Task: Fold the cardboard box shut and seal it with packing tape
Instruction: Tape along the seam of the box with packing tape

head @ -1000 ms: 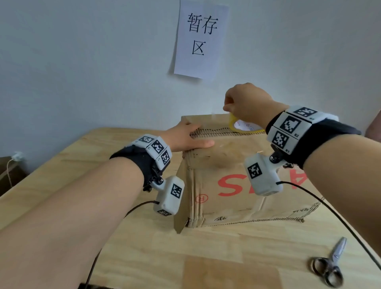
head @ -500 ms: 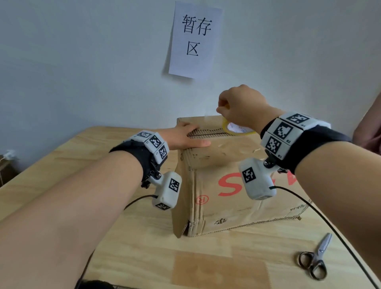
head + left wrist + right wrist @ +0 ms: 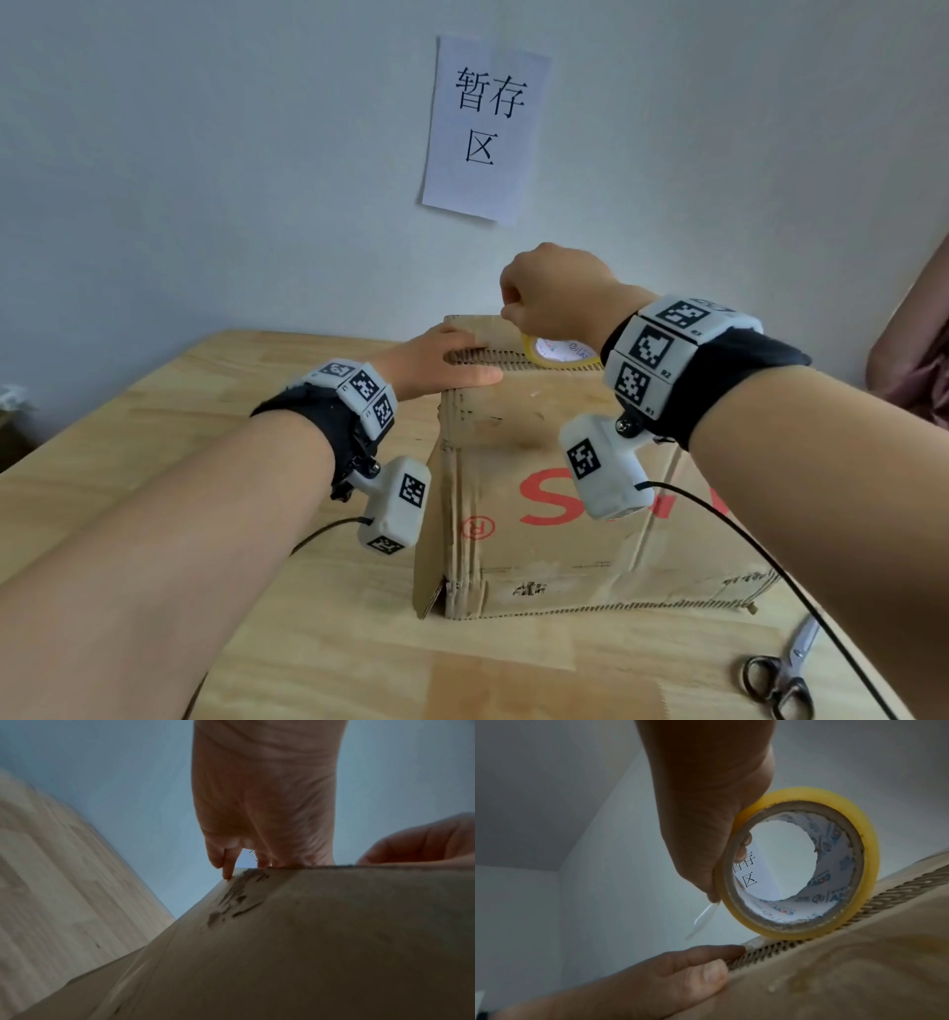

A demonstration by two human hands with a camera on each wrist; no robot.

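A worn cardboard box [image 3: 539, 493] with red print stands on the wooden table [image 3: 154, 411], flaps folded down. My left hand [image 3: 441, 362] lies flat on the left end of the top, fingers straight across the seam [image 3: 770, 949]. My right hand [image 3: 554, 303] grips a yellowish roll of clear packing tape [image 3: 798, 862] standing on edge on the seam, a finger through its core. A loose strip of tape [image 3: 703, 919] hangs from the roll by my fingers. In the left wrist view the box side [image 3: 308, 943] fills the lower frame under my left hand [image 3: 262, 811].
Scissors [image 3: 780, 673] lie on the table at the front right. A white paper sign [image 3: 485, 128] hangs on the wall behind the box. Cables trail from both wrist cameras. A person's arm [image 3: 914, 354] shows at the right edge.
My right hand with the tape roll has shifted slightly left along the seam toward my left hand. The left hand stays flat on the box top.
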